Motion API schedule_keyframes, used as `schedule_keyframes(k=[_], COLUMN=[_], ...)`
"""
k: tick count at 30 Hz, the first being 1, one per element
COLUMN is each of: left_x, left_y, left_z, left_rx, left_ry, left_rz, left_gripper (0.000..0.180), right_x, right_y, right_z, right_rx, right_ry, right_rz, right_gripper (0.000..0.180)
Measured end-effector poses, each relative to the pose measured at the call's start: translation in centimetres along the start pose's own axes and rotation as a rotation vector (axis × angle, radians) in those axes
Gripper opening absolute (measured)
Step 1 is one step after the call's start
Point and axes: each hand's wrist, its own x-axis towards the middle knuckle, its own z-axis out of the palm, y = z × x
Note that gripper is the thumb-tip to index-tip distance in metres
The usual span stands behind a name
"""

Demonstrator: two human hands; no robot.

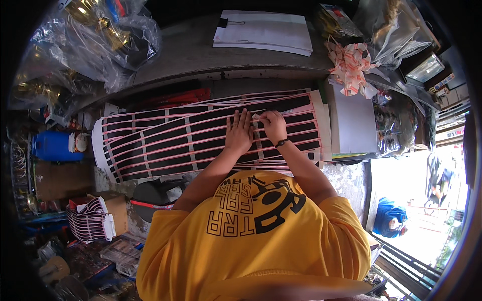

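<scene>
A long sheet [165,131] with black bands, thin pink-red lines and grey cross strips lies in front of me, on top of similar sheets. My left hand [239,133] rests flat on it near the middle, fingers stretched out and holding nothing. Just to its right, my right hand [272,125] is closed in a pinch at the sheet's upper part. A small pale strip [255,117] shows at its fingertips, partly hidden by them. A dark band circles my right wrist.
Behind the sheets runs a grey ledge [186,50] bearing clipped white papers [263,32]. Crumpled pale-and-red strips [351,65] hang over its right end. Plastic-wrapped gold items [105,32] crowd the left. A blue container [55,145] stands far left, and a paper stack [353,120] lies right.
</scene>
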Motion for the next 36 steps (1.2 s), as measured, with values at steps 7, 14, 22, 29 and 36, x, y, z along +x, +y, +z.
schedule_keyframes(k=[7,14,22,29,36], left_x=[0.0,-0.2,-0.4,-0.4,-0.3], left_y=[0.1,0.0,0.0,-0.3,-0.4], left_z=[-0.2,0.0,0.5,1.4,1.7], left_rx=[0.035,0.044,0.064,0.086,0.100], left_ry=[-0.044,-0.040,0.031,0.162,0.179], left_rz=[-0.017,-0.018,0.003,0.041,0.042], left_gripper=[0.057,0.056,0.055,0.052,0.051], right_x=[-2.1,-4.6,-6.2,-8.9,-10.7], right_y=[-0.9,-1.9,-3.8,-5.5,-6.1], right_z=[-2.2,-4.5,-7.1,-9.3,-12.7], right_rx=[0.005,-0.003,0.030,-0.002,0.030], right_ry=[0.072,0.085,0.107,0.069,0.145], right_rz=[0.063,0.006,0.133,0.056,0.188], right_gripper=[0.006,0.006,0.008,0.008,0.008])
